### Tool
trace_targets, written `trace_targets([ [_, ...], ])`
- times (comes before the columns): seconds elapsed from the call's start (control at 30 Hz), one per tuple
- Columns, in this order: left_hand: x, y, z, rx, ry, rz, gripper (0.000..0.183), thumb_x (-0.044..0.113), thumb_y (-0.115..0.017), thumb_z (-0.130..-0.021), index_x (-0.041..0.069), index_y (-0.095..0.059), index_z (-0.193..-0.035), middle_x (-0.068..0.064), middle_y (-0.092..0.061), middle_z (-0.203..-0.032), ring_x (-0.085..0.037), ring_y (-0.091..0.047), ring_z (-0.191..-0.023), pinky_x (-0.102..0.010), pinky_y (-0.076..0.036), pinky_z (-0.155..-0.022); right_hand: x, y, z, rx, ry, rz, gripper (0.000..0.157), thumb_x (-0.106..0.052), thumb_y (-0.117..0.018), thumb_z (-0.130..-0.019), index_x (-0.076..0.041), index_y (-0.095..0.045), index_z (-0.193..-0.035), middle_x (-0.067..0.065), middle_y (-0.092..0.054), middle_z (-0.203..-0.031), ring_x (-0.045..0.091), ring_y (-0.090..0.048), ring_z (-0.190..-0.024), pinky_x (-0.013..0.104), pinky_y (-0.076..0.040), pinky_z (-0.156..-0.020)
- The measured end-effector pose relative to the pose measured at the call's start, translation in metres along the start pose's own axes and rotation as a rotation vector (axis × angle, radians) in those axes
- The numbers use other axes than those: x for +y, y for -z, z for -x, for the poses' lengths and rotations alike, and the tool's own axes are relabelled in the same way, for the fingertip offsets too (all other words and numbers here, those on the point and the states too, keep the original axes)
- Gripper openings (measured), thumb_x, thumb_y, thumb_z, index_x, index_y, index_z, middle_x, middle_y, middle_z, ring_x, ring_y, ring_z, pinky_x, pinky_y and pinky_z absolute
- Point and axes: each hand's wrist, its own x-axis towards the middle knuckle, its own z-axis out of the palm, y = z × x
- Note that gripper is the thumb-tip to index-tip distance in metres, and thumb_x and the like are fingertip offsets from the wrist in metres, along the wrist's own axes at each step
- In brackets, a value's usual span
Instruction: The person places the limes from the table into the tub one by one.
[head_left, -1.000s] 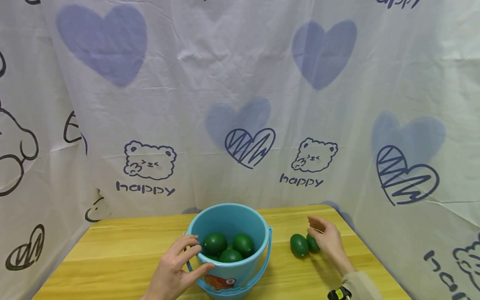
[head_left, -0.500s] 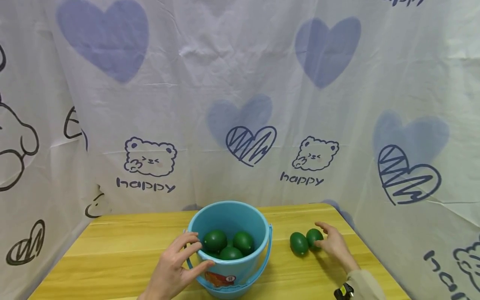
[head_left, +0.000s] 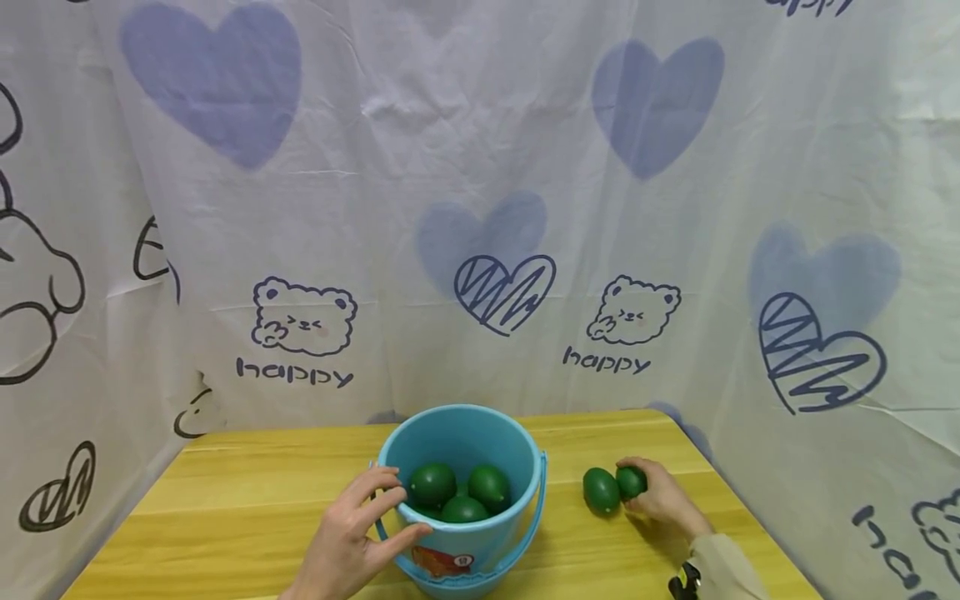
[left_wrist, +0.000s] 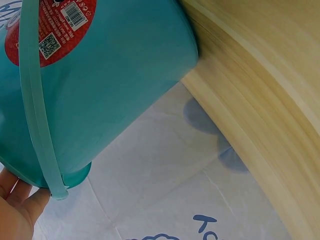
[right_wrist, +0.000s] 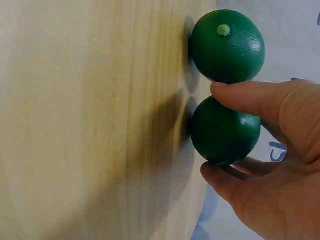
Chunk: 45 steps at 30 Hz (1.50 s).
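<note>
A light blue bucket (head_left: 517, 521) stands upright on the table, several dark green limes (head_left: 489, 488) inside it. At its left rim my left hand (head_left: 347, 533) grips the edge, fingers over the rim and thumb toward the front; the left wrist view shows only part of these fingers (left_wrist: 35, 204). To the right of the bucket, my right hand (head_left: 663, 498) holds a lime (right_wrist: 225, 132) between thumb and fingers, with the fruit still at the tabletop. A second lime (head_left: 602, 491) lies just left of it, close to my thumb in the right wrist view.
The yellow wood-grain table (head_left: 247, 500) ends at a white cloth (head_left: 420, 350) with hearts and bears, which hangs behind and on both sides. The bucket's handle (head_left: 536, 521) hangs down around its front. A dark device (head_left: 684, 581) sits on my right wrist.
My right hand has come down around the farther-right lime, its thumb and fingers closing on the fruit. The left hand has stayed at the bucket's rim.
</note>
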Motion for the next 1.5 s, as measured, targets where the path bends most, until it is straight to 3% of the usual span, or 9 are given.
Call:
trace_targets([
  [0.2,0.001,0.001,0.0,-0.006,0.025,-0.009,0.037,0.037,-0.08,-0.064,0.023,-0.065,-0.095,0.009,-0.054,-0.109,-0.013,-0.053,-0.101,-0.038,-0.05,-0.084,0.001,0.001,0.001,0.066,-0.028,-0.016,0.047,0.009,-0.075,-0.059,-0.004,-0.053,-0.098,0.016,-0.056,-0.098,0.029,-0.053,-0.083,0.038,-0.048,-0.065],
  [0.33,0.002,0.002,0.0,-0.004,0.032,-0.012,0.036,0.037,-0.08,-0.064,0.022,-0.066,-0.094,0.008,-0.055,-0.108,-0.014,-0.053,-0.102,-0.039,-0.05,-0.085,0.002,0.002,0.002,0.08,-0.071,-0.014,0.041,0.007,-0.073,-0.062,-0.005,-0.051,-0.095,0.015,-0.055,-0.097,0.029,-0.052,-0.082,0.037,-0.047,-0.063],
  [0.7,0.001,0.0,0.0,0.002,0.023,0.002,0.037,0.037,-0.08,-0.064,0.023,-0.066,-0.095,0.008,-0.055,-0.108,-0.015,-0.054,-0.103,-0.039,-0.049,-0.086,0.007,0.009,0.003,0.074,-0.152,-0.019,0.05,-0.002,-0.07,-0.067,-0.005,-0.05,-0.113,0.022,-0.053,-0.108,0.028,-0.052,-0.079,0.035,-0.046,-0.06],
  [0.87,0.001,0.001,0.0,0.0,0.027,-0.001,0.036,0.037,-0.08,-0.064,0.023,-0.066,-0.094,0.008,-0.055,-0.108,-0.015,-0.053,-0.103,-0.039,-0.05,-0.084,0.005,0.01,0.003,0.086,-0.174,-0.045,0.048,-0.006,-0.071,-0.069,-0.006,-0.051,-0.114,0.023,-0.051,-0.111,0.027,-0.053,-0.079,0.033,-0.047,-0.06],
  [1.17,0.002,0.001,0.001,-0.011,0.041,0.004,0.037,0.037,-0.08,-0.065,0.024,-0.065,-0.096,0.01,-0.054,-0.109,-0.013,-0.053,-0.103,-0.039,-0.05,-0.085,0.007,0.009,0.002,0.095,-0.194,-0.075,0.049,-0.008,-0.071,-0.068,-0.01,-0.051,-0.113,0.019,-0.053,-0.101,0.026,-0.052,-0.075,0.031,-0.045,-0.056],
  [1.5,0.003,0.002,0.001,-0.006,0.05,0.006,0.036,0.036,-0.081,-0.064,0.024,-0.066,-0.095,0.009,-0.054,-0.108,-0.013,-0.053,-0.103,-0.039,-0.049,-0.085,-0.002,0.013,-0.003,0.17,-0.187,-0.153,0.052,-0.017,-0.073,-0.072,-0.008,-0.053,-0.119,0.022,-0.052,-0.11,0.029,-0.056,-0.084,0.033,-0.052,-0.06],
])
